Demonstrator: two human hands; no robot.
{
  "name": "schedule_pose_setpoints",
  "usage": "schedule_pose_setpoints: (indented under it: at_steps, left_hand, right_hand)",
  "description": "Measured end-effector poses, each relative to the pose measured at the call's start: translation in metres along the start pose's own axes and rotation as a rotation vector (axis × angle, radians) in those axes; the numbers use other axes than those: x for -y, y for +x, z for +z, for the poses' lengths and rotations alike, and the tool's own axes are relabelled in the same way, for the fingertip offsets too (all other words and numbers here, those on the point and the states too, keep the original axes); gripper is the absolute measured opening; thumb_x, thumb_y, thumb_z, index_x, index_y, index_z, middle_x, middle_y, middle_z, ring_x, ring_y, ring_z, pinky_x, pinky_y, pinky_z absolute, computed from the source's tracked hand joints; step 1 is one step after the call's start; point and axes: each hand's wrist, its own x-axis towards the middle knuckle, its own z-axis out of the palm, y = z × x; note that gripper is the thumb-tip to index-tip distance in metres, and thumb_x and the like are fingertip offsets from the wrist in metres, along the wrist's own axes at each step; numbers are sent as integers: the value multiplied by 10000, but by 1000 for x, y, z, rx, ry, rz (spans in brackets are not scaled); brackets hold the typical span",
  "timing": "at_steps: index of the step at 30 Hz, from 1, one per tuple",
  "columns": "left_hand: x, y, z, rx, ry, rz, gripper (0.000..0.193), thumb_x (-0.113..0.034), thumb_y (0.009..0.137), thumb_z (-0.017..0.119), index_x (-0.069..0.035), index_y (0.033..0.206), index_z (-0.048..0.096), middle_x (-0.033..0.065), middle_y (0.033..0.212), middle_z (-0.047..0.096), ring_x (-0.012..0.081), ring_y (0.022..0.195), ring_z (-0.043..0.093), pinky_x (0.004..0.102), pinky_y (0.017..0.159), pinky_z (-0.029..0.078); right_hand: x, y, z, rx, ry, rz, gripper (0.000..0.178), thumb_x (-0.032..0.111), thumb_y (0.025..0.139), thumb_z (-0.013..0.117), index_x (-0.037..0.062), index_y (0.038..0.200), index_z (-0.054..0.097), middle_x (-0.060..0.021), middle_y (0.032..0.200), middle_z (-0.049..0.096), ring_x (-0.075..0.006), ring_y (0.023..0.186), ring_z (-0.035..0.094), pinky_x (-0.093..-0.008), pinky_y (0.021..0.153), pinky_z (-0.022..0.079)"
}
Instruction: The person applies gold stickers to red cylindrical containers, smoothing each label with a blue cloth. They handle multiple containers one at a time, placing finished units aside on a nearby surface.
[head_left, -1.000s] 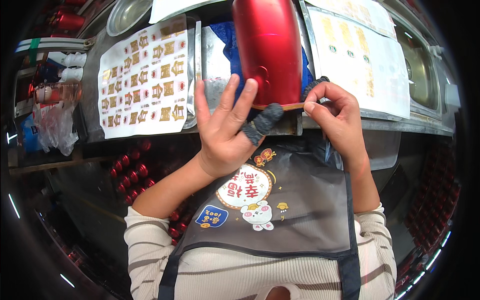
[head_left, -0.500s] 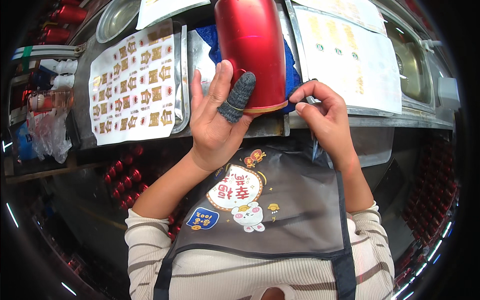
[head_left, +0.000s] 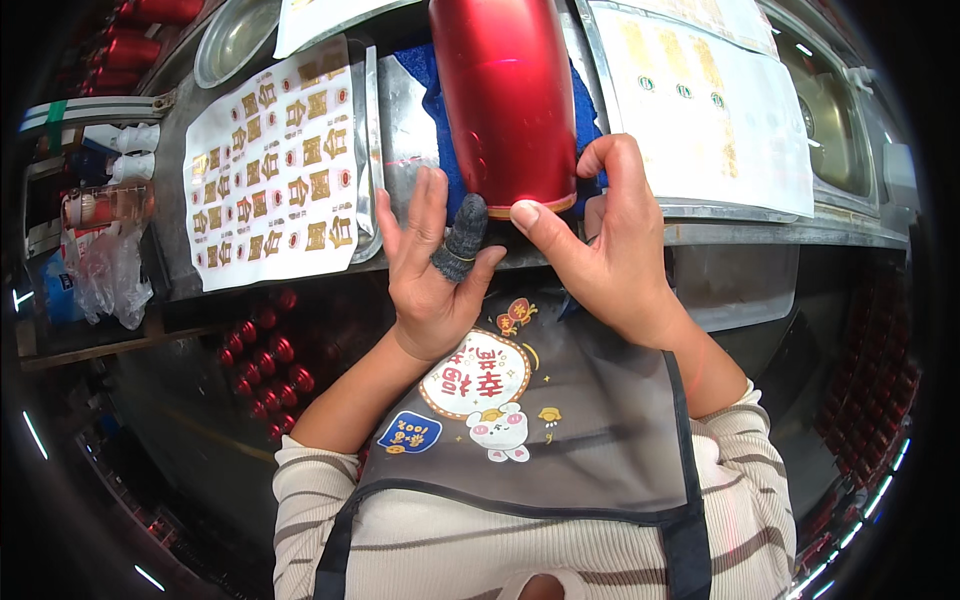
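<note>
A glossy red metal bottle (head_left: 510,105) lies on a blue cloth (head_left: 590,125), its gold-edged rim toward me. My right hand (head_left: 615,250) grips that end, the thumb on the rim and the index finger bent against the right side. Its other fingers are curled, and whatever they may hold is hidden. Just left of the rim, my left hand (head_left: 430,275) is open with its fingers spread. Its index finger wears a grey knitted finger cover (head_left: 463,240) held by a thin band, close beside the bottle's lower left edge.
On the left, a white sheet of gold and red stickers (head_left: 270,170) lies on a metal tray. Another sticker sheet (head_left: 740,150) is at the right, beside a metal basin (head_left: 835,120). A metal bowl (head_left: 235,45) stands far left. Several red bottles (head_left: 270,365) show below the bench.
My left hand has drawn back off the bottle toward me. My right hand has moved left onto the rim; the pointed metal tool it held earlier no longer shows clearly.
</note>
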Motion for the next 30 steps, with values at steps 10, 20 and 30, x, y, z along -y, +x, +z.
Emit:
schedule_pose_setpoints:
  at_steps: [10, 20, 30]
  left_hand:
    - [-12, 24, -16, 95, 153, 164, 427, -82, 775, 786, -40, 1188, 685, 281, 1504, 430, 450, 1357, 473, 687, 1124, 136]
    - [-21, 56, -3, -43, 240, 218, 518, -148, 711, 831, -72, 1208, 706, 310, 1487, 437, 434, 1357, 483, 677, 1114, 202]
    - [-13, 12, 7, -98, -237, -162, 541, -123, 785, 824, 74, 1250, 629, 330, 1490, 417, 423, 1379, 457, 598, 1158, 219]
  right_hand:
    - [-9, -3, -4, 63, 232, 92, 384, 224, 852, 750, 11, 1020, 478, -96, 924, 487, -157, 662, 472, -289, 575, 401]
    - [-17, -6, -13, 170, 622, 239, 223, 16, 907, 606, 25, 1117, 534, -24, 967, 510, -24, 626, 437, -201, 570, 369]
    - [-4, -5, 9, -172, -15, -338, 556, 198, 751, 851, 0, 1128, 494, -98, 1008, 496, -108, 659, 479, -247, 543, 397]
